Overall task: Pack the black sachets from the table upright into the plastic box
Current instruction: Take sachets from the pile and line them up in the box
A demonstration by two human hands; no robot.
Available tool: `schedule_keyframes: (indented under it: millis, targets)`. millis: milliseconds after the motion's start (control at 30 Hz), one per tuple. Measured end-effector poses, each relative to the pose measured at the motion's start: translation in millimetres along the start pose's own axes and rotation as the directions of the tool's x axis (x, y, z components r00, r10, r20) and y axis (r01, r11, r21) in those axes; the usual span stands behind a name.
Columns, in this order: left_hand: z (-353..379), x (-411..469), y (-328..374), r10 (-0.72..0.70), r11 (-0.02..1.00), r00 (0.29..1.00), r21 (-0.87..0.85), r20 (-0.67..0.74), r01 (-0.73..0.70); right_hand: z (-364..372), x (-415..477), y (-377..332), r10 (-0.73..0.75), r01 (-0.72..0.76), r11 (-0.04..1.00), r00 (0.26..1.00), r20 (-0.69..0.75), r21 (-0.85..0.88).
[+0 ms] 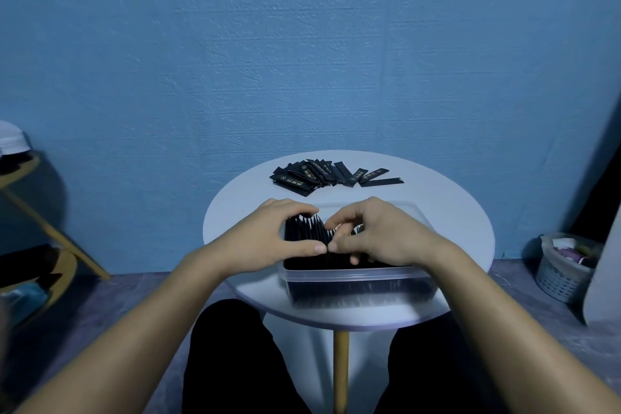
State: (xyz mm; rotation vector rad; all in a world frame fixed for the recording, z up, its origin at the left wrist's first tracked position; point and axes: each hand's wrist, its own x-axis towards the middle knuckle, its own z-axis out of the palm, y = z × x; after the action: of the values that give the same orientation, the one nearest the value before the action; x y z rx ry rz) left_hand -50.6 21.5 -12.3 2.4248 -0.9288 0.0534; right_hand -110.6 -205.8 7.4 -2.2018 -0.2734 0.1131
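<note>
Table (453, 212): round and white on one central leg. I note it bears the whole job, and the person sits at its near edge.

Box (363, 286): clear plastic, open on top, at the near edge of the tabletop, a little right of centre. My judgement is that it is set there so both hands reach in without stretching.

Basket (557, 276): on the floor, well apart to the right. It has no part in the task.

Packed sachets (305, 232): a dense black row standing upright in the box, tops fanned apart between the hands. Through the near wall I see the box dark from end to end, so I judge it mostly full.

Loose sachets (322, 175): a flat, overlapping spread at the far edge of the tabletop, just beyond the box, not yet packed.

Left hand (268, 232): fingers curled over the tops at the left end of the row, thumb on the near side. It grips the packed sachets, I judge to hold them upright.

Right hand (383, 232): fingers curled into the tops right of the fan, pinching packed sachets. It carries no loose sachet that I can see.

Thumbs (314, 248): tips touching or nearly so at the near side of the row. I cannot tell which.

Step in hand: squaring or parting the row to make room, as I judge it.
</note>
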Motion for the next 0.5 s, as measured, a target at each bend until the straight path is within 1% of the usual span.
schedule_keyframes:
  millis: [200,267,367,433,500]
  targets:
    - [0.2,3.9,-0.9,0.039,0.999,0.999,-0.023,-0.007,-0.039,-0.3,0.0,6.1,-0.028,0.027,0.996,0.999,0.018,0.079]
    - [-3.8,8.0,-1.4,0.044,0.991,0.998,-0.121,-0.033,-0.048,-0.5,-0.4,6.9,-0.032,0.031,0.997,0.999,0.011,0.073]
    - [-11.7,21.5,-9.6,0.005,0.947,0.992,-0.319,-0.126,-0.045,-1.6,-0.1,6.9,-0.037,0.036,0.997,0.999,0.014,0.067]
    - [-13.9,35.1,-23.9,-0.040,0.931,0.987,-0.364,-0.154,-0.019,-2.8,0.6,6.7,-0.040,0.039,0.998,0.999,0.027,0.055]
    - [-11.1,51.9,-40.3,-0.087,0.930,0.985,-0.367,-0.147,0.027,-4.0,1.4,7.6,-0.044,0.042,0.998,0.998,0.036,0.056]
